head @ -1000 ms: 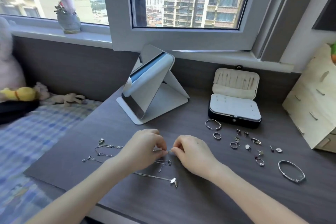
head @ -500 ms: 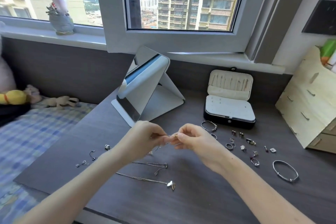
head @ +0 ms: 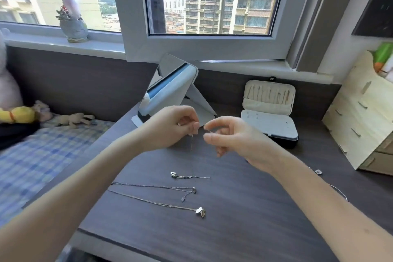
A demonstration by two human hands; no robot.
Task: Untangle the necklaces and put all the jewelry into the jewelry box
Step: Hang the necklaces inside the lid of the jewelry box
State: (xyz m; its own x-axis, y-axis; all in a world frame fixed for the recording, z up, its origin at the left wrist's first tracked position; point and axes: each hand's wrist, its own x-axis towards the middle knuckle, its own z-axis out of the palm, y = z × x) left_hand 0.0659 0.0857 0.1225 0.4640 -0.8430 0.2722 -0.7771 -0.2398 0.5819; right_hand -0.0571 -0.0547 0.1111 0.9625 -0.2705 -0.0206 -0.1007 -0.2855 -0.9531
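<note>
My left hand (head: 170, 128) and my right hand (head: 231, 136) are raised above the dark desk (head: 244, 219), each pinching an end of a thin silver necklace (head: 192, 155). Its chain hangs down between them to the desk, where its small pendant (head: 173, 174) lies. Two more necklaces lie nearer me: one with a small drop pendant (head: 155, 186) and one with a leaf pendant (head: 201, 212). The open jewelry box (head: 269, 112) stands behind my right hand, with chains hung in its lid. My right forearm hides most of the small jewelry.
A folding white mirror (head: 172, 93) stands behind my hands. A pale wooden drawer unit (head: 361, 117) is at the right. A small stud (head: 318, 171) and part of a bangle (head: 340, 191) show beside my right arm. A bed with a checked sheet (head: 32, 159) lies left.
Both hands have risen from the desk with the necklace, lifting its chain until it hangs down. My view has shifted closer, and my right arm now covers the rings and earrings.
</note>
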